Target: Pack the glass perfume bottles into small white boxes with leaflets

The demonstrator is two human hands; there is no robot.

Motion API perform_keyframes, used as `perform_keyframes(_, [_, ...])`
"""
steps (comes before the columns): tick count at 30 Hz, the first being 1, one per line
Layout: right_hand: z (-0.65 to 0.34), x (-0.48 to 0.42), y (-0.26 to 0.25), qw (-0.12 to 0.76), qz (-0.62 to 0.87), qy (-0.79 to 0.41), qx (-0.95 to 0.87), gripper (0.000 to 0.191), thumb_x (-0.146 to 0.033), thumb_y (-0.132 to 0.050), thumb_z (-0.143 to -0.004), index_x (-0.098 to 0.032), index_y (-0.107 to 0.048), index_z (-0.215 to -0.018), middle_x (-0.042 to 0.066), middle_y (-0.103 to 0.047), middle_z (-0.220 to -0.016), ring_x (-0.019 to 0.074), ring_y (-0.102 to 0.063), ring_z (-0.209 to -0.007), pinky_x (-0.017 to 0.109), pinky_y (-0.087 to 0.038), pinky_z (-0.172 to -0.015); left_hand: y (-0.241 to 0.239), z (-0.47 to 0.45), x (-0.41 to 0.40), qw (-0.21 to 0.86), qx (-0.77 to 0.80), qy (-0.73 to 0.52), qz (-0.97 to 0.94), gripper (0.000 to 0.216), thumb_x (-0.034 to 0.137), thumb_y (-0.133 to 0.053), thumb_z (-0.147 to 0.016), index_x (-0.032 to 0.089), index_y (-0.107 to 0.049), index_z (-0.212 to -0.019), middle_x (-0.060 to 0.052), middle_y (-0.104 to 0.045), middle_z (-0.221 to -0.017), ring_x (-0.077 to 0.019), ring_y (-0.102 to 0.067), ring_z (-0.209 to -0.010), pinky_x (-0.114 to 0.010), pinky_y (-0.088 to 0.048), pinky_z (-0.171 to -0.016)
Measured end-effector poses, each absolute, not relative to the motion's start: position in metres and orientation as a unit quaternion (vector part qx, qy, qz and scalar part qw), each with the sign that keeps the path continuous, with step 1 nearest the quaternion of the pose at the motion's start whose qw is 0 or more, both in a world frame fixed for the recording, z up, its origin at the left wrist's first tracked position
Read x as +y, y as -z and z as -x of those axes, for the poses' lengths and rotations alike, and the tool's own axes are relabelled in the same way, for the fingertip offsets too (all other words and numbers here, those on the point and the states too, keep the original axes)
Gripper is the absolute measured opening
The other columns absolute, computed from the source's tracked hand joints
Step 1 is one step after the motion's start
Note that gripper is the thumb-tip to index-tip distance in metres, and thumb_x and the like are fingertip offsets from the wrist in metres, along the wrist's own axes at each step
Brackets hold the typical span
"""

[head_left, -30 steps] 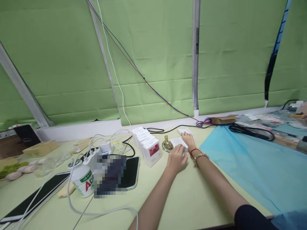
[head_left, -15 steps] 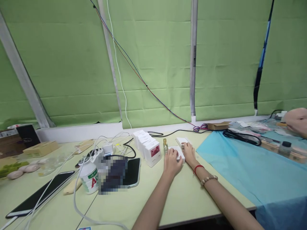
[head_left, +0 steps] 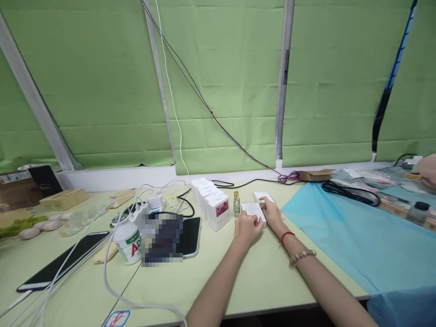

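My left hand [head_left: 247, 227] and my right hand [head_left: 273, 214] are both closed around a small flat white box [head_left: 252, 210] lying on the pale green table [head_left: 218, 277]. A second flat white box [head_left: 263, 196] sits just behind it. A small gold-capped glass bottle [head_left: 236, 203] stands upright right beside the held box on its left. Further left stands a row of several white cartons [head_left: 211, 201], the front one with a red picture. My right wrist wears a red string and a bead bracelet.
Left of the cartons lie a dark phone [head_left: 189, 235], a white bottle with a green label [head_left: 127, 241], chargers with white cables [head_left: 150, 206] and a tablet [head_left: 63, 267]. A blue sheet [head_left: 344, 236] covers the table's right part. Another person's hand [head_left: 428, 170] is at the far right edge.
Both my hands drew a little nearer to me with the white box between them. The camera shifted slightly. The other person's hand came in at the right edge.
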State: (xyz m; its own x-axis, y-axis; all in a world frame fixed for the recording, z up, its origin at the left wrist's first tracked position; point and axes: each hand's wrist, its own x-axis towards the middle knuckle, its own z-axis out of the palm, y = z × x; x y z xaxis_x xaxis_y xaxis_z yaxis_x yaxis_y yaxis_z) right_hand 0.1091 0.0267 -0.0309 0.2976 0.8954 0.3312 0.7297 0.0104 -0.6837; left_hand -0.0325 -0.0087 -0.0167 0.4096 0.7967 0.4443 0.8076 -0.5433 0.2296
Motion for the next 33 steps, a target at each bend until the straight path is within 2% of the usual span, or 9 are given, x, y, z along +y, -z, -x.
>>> perform_keyframes(5, [-0.111, 0.032, 0.035, 0.572, 0.587, 0.020, -0.573, 0.029, -0.006, -0.039, -0.071, -0.014, -0.054, -0.094, 0.005, -0.059, -0.095, 0.0154, -0.053, -0.088, 0.027, -0.039, -0.079, 0.017, 0.031, -0.006, -0.017, -0.458, 0.284, 0.843, 0.023, 0.025, -0.050, -0.081, 0.014, -0.064, -0.065, -0.005, -0.059, -0.071, -0.0189, -0.048, -0.085, -0.030, -0.034, -0.072])
perform_keyframes(9, [-0.103, 0.025, 0.025, 0.612, 0.528, 0.103, -0.580, 0.024, -0.014, -0.041, -0.078, -0.016, -0.055, -0.097, 0.004, -0.059, -0.098, 0.0148, -0.053, -0.092, 0.026, -0.041, -0.077, 0.018, 0.033, 0.001, -0.164, -0.437, 0.376, 0.800, 0.029, 0.034, -0.045, -0.087, 0.013, -0.065, -0.078, -0.006, -0.061, -0.085, -0.0204, -0.049, -0.091, -0.036, -0.033, -0.088])
perform_keyframes(12, [-0.087, 0.009, 0.011, 0.596, 0.512, 0.196, -0.587, 0.022, -0.013, -0.047, -0.075, -0.018, -0.058, -0.093, 0.001, -0.060, -0.090, 0.0134, -0.054, -0.084, 0.023, -0.039, -0.064, 0.016, 0.036, 0.009, -0.393, -0.414, 0.465, 0.677, 0.054, 0.054, -0.032, -0.090, 0.010, -0.063, -0.096, -0.010, -0.059, -0.085, -0.0168, -0.054, -0.078, -0.029, -0.042, -0.075])
perform_keyframes(15, [-0.068, -0.009, -0.002, 0.606, 0.472, 0.259, -0.586, 0.019, -0.007, -0.049, -0.070, -0.017, -0.058, -0.083, -0.001, -0.059, -0.074, 0.0113, -0.053, -0.072, 0.025, -0.036, -0.067, 0.004, 0.039, 0.011, -0.580, -0.403, 0.476, 0.524, 0.074, 0.067, -0.027, -0.086, 0.004, -0.058, -0.108, -0.012, -0.058, -0.081, -0.0118, -0.052, -0.056, -0.021, -0.039, -0.051])
perform_keyframes(17, [-0.058, -0.019, -0.008, 0.610, 0.440, 0.272, -0.601, 0.019, -0.004, -0.048, -0.068, -0.016, -0.056, -0.079, -0.002, -0.057, -0.068, 0.0100, -0.050, -0.065, 0.027, -0.034, -0.068, -0.005, 0.041, 0.009, -0.645, -0.378, 0.476, 0.463, 0.075, 0.069, -0.028, -0.085, 0.004, -0.055, -0.112, -0.013, -0.059, -0.085, -0.0111, -0.054, -0.057, -0.020, -0.042, -0.052])
perform_keyframes(20, [-0.051, -0.028, -0.012, 0.599, 0.378, 0.280, -0.648, 0.015, -0.007, -0.049, -0.068, -0.016, -0.055, -0.078, -0.002, -0.057, -0.067, 0.0112, -0.049, -0.064, 0.028, -0.031, -0.065, -0.012, 0.042, 0.005, -0.674, -0.329, 0.484, 0.451, 0.070, 0.067, -0.047, -0.077, 0.005, -0.053, -0.109, -0.014, -0.058, -0.095, -0.0156, -0.058, -0.067, -0.024, -0.048, -0.060])
perform_keyframes(23, [-0.052, -0.031, -0.015, 0.600, 0.341, 0.269, -0.672, 0.013, -0.012, -0.050, -0.070, -0.015, -0.055, -0.081, 0.001, -0.058, -0.074, 0.0132, -0.048, -0.070, 0.028, -0.034, -0.066, -0.009, 0.040, 0.005, -0.663, -0.305, 0.503, 0.463, 0.054, 0.044, -0.066, -0.066, 0.007, -0.052, -0.102, -0.012, -0.057, -0.096, -0.0158, -0.058, -0.070, -0.024, -0.049, -0.061])
perform_keyframes(29, [-0.067, -0.019, -0.013, 0.709, 0.420, 0.180, -0.537, 0.014, -0.023, -0.046, -0.079, -0.013, -0.053, -0.085, 0.006, -0.052, -0.083, 0.0156, -0.045, -0.078, 0.029, -0.036, -0.069, -0.001, 0.038, 0.009, -0.632, -0.367, 0.489, 0.476, 0.040, 0.025, -0.049, -0.073, 0.009, -0.047, -0.109, -0.009, -0.056, -0.091, -0.0138, -0.056, -0.062, -0.022, -0.045, -0.051])
perform_keyframes(33, [-0.078, -0.005, -0.010, 0.773, 0.506, -0.044, -0.380, 0.031, -0.040, -0.047, -0.075, -0.013, -0.052, -0.089, 0.007, -0.052, -0.093, 0.0144, -0.045, -0.076, 0.028, -0.037, -0.067, -0.002, 0.036, 0.008, -0.596, -0.413, 0.509, 0.464, 0.025, 0.023, -0.038, -0.076, 0.013, -0.050, -0.097, -0.006, -0.052, -0.087, -0.0141, -0.054, -0.070, -0.020, -0.041, -0.048])
